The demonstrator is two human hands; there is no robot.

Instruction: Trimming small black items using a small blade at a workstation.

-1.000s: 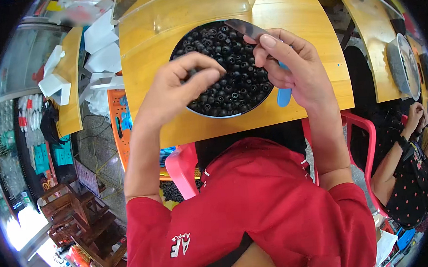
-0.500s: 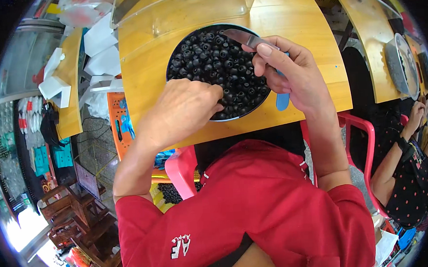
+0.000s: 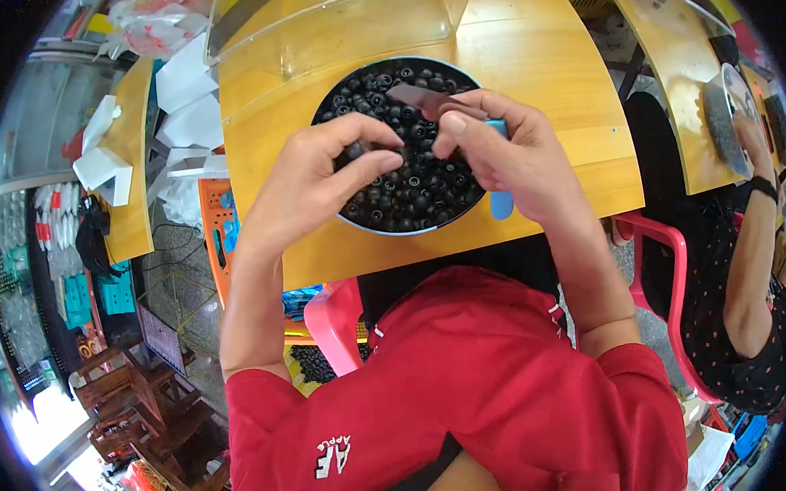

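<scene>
A round bowl (image 3: 387,232) with a pale blue rim sits on the wooden table, filled with small round black plastic-looking pieces (image 3: 415,191), many with a hole in the middle. Above its left side, my left hand (image 3: 322,165) has its thumb and index finger curved toward each other in a pinch. Whatever lies between those fingertips is too small and dark to make out. My right hand (image 3: 508,150) is closed around a knife (image 3: 416,97) with a blue handle, over the bowl's right side. The blade points left and away, above the pieces.
A clear plastic tray (image 3: 347,39) stands behind the bowl. An orange crate (image 3: 215,228) is left of the table, a pink chair (image 3: 335,324) beneath me. At right, a co-worker's arm (image 3: 754,262) reaches into another bowl (image 3: 726,130). White foam boxes (image 3: 187,74) lie at left.
My left hand has lifted out of the pieces toward the right hand, its thumb now showing. The knife has shifted slightly left and down. The co-worker's arm has moved up to their bowl.
</scene>
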